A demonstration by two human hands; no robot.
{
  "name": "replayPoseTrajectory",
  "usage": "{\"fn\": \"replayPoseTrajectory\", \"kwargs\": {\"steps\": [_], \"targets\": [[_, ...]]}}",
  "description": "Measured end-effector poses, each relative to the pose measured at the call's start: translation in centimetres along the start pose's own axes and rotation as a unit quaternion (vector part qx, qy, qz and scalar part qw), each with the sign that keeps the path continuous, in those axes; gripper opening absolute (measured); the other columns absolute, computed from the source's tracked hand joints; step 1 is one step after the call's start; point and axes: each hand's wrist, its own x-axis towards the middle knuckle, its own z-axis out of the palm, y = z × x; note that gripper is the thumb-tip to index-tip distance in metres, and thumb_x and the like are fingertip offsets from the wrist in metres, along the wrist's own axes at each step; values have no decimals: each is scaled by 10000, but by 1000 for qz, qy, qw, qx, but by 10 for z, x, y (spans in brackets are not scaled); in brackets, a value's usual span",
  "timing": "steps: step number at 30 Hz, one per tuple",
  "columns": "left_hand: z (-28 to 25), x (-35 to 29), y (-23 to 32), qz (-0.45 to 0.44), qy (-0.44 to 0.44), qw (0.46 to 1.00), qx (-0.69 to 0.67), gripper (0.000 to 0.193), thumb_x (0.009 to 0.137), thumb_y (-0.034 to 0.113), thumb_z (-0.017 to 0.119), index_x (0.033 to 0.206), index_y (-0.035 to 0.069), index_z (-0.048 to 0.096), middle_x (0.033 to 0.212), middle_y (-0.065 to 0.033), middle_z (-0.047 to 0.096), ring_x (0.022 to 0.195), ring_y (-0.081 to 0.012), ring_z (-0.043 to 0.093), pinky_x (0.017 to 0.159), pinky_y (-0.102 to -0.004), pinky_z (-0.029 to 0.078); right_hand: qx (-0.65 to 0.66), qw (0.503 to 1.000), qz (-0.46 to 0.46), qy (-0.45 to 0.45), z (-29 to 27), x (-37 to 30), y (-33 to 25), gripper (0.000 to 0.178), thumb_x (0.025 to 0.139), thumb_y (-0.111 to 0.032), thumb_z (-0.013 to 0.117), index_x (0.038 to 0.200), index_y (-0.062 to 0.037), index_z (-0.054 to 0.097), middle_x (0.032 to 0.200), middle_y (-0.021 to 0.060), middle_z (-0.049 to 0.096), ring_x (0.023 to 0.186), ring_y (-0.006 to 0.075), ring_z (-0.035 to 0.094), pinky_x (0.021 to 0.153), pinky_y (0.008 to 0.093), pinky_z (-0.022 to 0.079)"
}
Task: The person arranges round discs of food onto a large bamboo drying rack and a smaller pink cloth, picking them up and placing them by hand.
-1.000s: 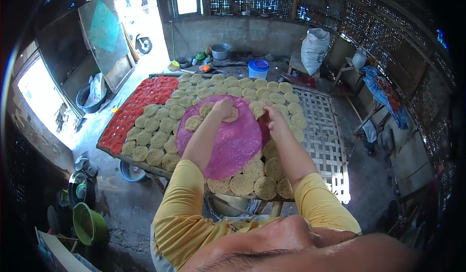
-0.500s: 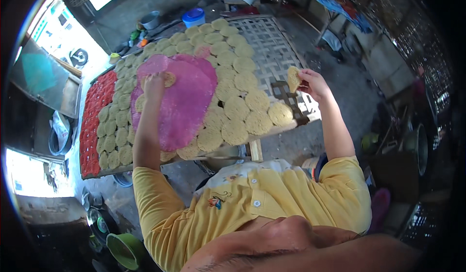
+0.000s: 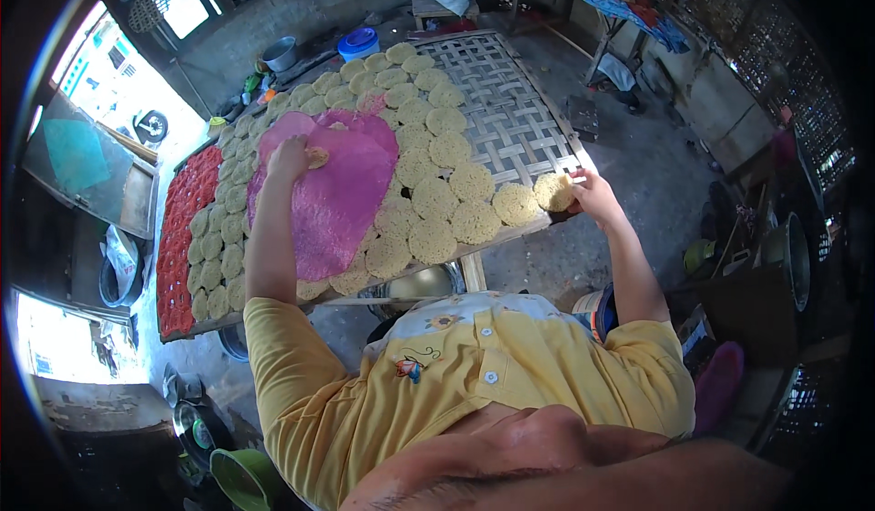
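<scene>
Right hand point(image 3: 592, 194): We see it pinching the outer edge of a disc point(image 3: 553, 192), just left of the grip, at the rack's point(image 3: 501, 92) near corner.
Left hand point(image 3: 290, 157): Over the pink sheet point(image 3: 342, 206), a second disc point(image 3: 317, 156) just to its right; we cannot tell whether it grips.
Rows: Pale discs point(image 3: 436, 199) lie between our hands, red discs point(image 3: 190, 228) beyond the left.

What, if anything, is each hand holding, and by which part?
Right hand: a pale round disc, by its right edge. Left hand: at another disc, over the pink sheet; whether it grips can't be told.
</scene>
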Motion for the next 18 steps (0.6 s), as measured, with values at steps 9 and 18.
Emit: {"fn": "replayPoseTrajectory", "kwargs": {"steps": [9, 18], "targets": [[1, -10, -14, 6, 29, 997, -71, 249, 749, 262, 555, 880, 58, 609, 867, -179, 602, 845, -286, 587, 718, -386, 456, -246, 888, -387, 21, 97, 5, -83, 275, 723, -197, 605, 940, -28, 600, 893, 81, 569, 806, 221, 538, 700, 320, 439], [5, -37, -16, -13, 73, 987, -146, 243, 735, 247, 561, 875, 51, 592, 811, -153, 606, 792, -309, 581, 696, -403, 447, 427, 814, 110, -380, 380, 46, -170, 214, 787, -212, 599, 855, -14, 560, 712, 51, 555, 619, 151, 549, 568, 281, 501]]}}
